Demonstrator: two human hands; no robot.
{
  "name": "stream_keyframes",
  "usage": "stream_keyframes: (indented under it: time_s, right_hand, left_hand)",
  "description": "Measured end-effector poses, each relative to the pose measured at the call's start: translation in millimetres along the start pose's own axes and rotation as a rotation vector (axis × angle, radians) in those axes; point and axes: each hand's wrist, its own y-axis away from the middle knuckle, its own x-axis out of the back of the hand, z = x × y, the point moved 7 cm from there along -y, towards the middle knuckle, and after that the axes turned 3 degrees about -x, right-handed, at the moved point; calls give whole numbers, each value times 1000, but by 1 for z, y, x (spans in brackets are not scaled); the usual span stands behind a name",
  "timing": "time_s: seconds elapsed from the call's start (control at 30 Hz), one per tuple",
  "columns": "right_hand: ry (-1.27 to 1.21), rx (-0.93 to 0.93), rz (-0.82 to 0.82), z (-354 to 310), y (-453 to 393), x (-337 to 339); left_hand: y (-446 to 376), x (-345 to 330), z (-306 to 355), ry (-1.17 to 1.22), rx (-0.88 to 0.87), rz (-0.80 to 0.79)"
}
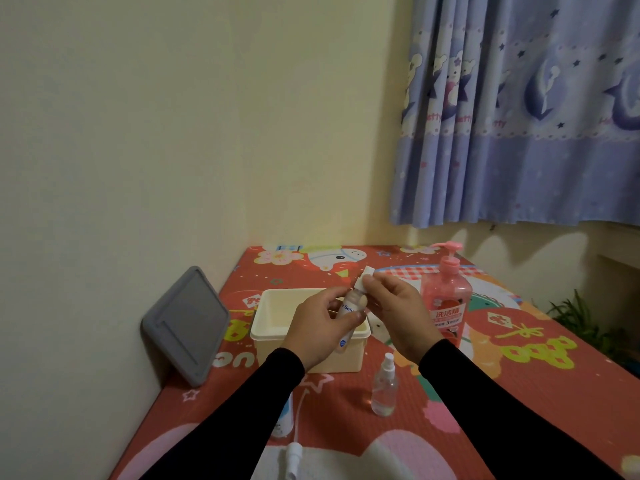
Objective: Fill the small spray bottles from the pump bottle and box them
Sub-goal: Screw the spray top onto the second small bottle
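Spray bottle (pixel 346 315) held above the cream box (pixel 277 327): the left hand (pixel 320 327) wraps its body steady while the right hand (pixel 398 313) pinches the white cap (pixel 367 277), apparently working the top. One pink pump bottle (pixel 446 299) stands just beside; one clear spray bottle (pixel 384 386) waits upright on the desk (pixel 519 393), and another lies partly hidden.

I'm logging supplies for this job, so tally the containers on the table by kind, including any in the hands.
Small spray bottles: 3: held, standing clear, partly hidden by the left sleeve
Pink pump bottle: 1
Cream box: 1
Total: 5
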Motion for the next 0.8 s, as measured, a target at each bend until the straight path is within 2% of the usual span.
stream_keyframes:
  time_s: [0.2, 0.57, 0.67, 0.8]
  right_hand:
    - [-21, -46, 106, 8, 0, 1]
    - [-133, -136, -5, 8, -3, -8]
    - [-70, -109, -12, 8, -3, -2]
    - [91, -36, 78, 8, -3, 7]
  left_hand:
    - [1, -4, 5, -55, -32, 21]
    - [-2, 6, -5, -37, 15, 42]
    - [-3, 10, -5, -60, 24, 48]
    - [-2, 9, -3, -96, 24, 42]
